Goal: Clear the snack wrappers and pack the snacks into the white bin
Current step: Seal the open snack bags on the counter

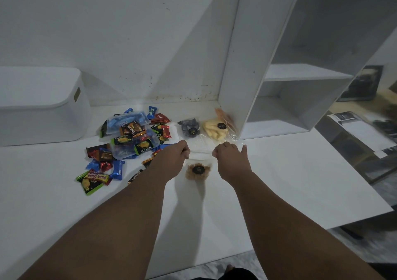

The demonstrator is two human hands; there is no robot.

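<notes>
A clear bag of brown cookies [198, 171] with a black sticker hangs between my hands just above the white table [279, 183]. My left hand [178, 153] pinches its top left edge and my right hand [231, 153] pinches its top right edge. A pile of small colourful snack packs [131, 138], some in a clear bag, lies to the left. Behind my hands lie a bag of dark cookies [190, 127], a bag of pale yellow snacks [216, 129] and an orange one [224, 116]. The white bin [40, 105] with its lid on stands at the far left.
A white shelf unit [268, 82] stands on the table at the back right, its side panel close to the snack bags. The white wall runs behind. The table's right edge drops to a floor with dark objects.
</notes>
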